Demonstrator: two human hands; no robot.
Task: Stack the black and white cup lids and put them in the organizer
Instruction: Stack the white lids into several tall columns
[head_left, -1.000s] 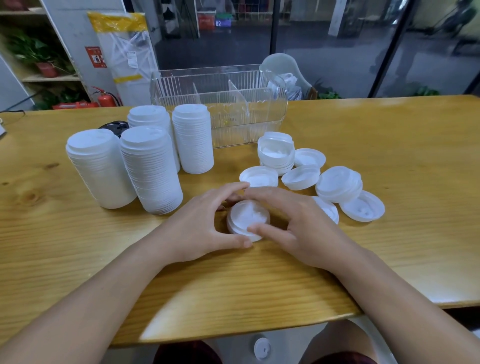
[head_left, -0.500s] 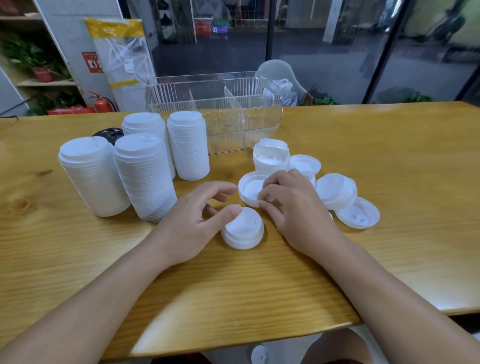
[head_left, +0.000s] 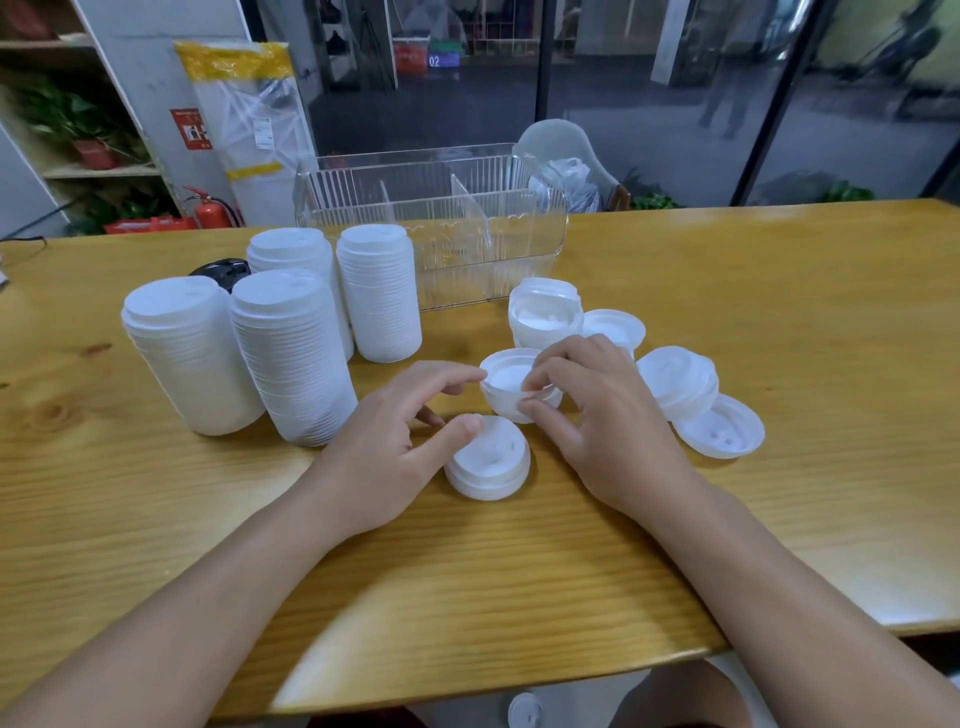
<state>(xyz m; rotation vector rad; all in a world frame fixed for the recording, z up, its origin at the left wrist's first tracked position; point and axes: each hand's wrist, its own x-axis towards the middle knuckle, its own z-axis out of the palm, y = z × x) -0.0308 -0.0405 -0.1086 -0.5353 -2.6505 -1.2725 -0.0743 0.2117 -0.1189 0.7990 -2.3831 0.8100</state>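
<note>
The right hand (head_left: 597, 415) pinches an upturned white lid (head_left: 511, 387) between thumb and fingertips, holding it tilted just above the surface (head_left: 779, 322). The left hand (head_left: 387, 441) has its fingers loosely curled; its thumb touches the top of a short stack of white lids (head_left: 488, 460) lying dome-up on the surface, and its forefinger reaches to the rim of the upturned lid.

Beyond the right hand sits a small nest of upturned lids (head_left: 545, 317), with one more upturned lid (head_left: 615, 327) just beside it, partly hidden by the knuckles. To the right are a low dome-up stack (head_left: 680, 382) and a single upturned lid (head_left: 719, 434) touching it.

To the left stand four tall stacks of white lids (head_left: 291, 358), two in front and two behind. One black lid (head_left: 221, 270) peeks out behind them, mostly hidden.

At the back of the surface stands the clear ribbed organizer (head_left: 431, 228), with two dividers making three compartments; I cannot make out anything inside them.

Behind it, a white chair back and a plastic bag are partly hidden. A red fire extinguisher (head_left: 210, 213) stands on the floor at left. A blue sign in the distance reads "02" (head_left: 435, 61); the other labels are too blurred to read. One white lid (head_left: 524, 709) lies on the floor below the near edge of the surface.
</note>
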